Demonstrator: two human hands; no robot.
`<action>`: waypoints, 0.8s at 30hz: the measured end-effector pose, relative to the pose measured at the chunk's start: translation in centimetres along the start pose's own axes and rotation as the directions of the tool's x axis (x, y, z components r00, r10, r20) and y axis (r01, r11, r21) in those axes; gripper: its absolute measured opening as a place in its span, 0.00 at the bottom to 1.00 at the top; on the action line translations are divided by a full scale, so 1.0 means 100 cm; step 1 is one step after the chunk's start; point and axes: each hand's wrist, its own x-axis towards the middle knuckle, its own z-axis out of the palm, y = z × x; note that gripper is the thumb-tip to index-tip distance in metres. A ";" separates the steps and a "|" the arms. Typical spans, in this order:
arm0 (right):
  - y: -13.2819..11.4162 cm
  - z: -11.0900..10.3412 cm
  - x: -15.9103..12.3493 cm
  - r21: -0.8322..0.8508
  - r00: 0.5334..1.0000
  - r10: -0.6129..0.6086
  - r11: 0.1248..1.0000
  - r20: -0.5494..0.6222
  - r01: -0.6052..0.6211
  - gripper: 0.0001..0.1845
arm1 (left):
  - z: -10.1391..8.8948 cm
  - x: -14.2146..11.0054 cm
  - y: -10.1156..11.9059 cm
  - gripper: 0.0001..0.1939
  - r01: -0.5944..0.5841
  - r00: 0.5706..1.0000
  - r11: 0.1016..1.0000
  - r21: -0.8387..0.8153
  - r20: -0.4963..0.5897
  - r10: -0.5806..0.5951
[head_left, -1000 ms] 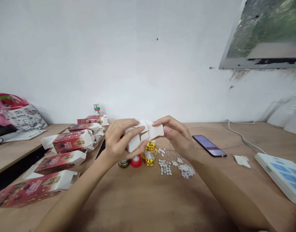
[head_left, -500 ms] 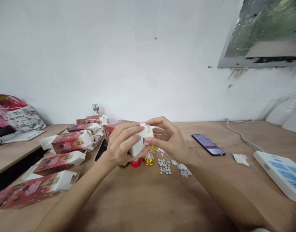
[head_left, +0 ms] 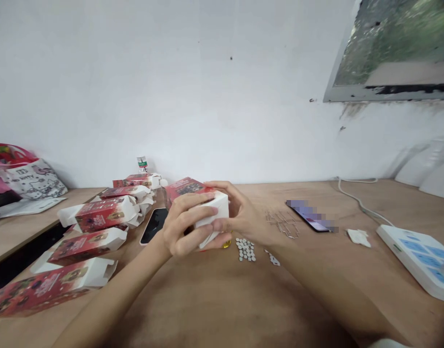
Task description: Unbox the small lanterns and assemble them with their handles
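Between my two hands is a red and white printed cardboard box [head_left: 187, 187], its white end toward me. My left hand [head_left: 187, 224] is wrapped round the near left side, fingers across the white end. My right hand [head_left: 238, 212] grips the box from the right, thumb at the white end. The end looks folded closed. Below the hands a bit of a gold object [head_left: 227, 244] shows; the rest of it is hidden. Small round white pieces [head_left: 245, 250] lie in a cluster just right of it, with a few white scraps [head_left: 273, 257] beside my right forearm.
Several red boxes with open flaps [head_left: 106, 212] lie along the left. A dark-screened phone [head_left: 154, 226] lies by them, another phone [head_left: 311, 216] on the right. Thin wire pieces [head_left: 282, 223], a crumpled tissue [head_left: 359, 238] and a white power strip [head_left: 418, 261] with its cable are also on the right.
The white flaps at the box's near end have gone from partly raised to flat. My right hand has shifted left and closed round the box, which now covers more of the gold and red objects.
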 end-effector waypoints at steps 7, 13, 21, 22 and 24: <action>0.010 -0.004 0.003 -0.024 0.989 -0.138 0.990 -0.048 0.137 0.35 | -0.003 0.003 0.002 0.22 0.475 0.878 0.878 0.048 0.040 -0.477; 0.014 -0.007 0.000 -0.636 0.883 -0.454 0.649 0.115 0.417 0.22 | -0.023 0.016 -0.008 0.31 0.854 0.507 0.516 -0.069 0.338 -0.793; 0.008 -0.018 0.002 -0.744 0.840 -0.390 0.413 0.376 0.525 0.14 | -0.037 0.013 -0.025 0.39 0.851 0.467 0.518 0.089 0.322 -0.823; 0.006 -0.021 0.003 -0.769 0.870 -0.376 0.435 0.318 0.469 0.13 | -0.038 0.013 -0.027 0.37 0.846 0.473 0.524 0.102 0.309 -0.825; 0.006 -0.029 0.005 -0.834 0.936 -0.245 0.436 0.252 0.339 0.10 | -0.041 0.013 -0.028 0.35 0.843 0.478 0.523 0.128 0.269 -0.836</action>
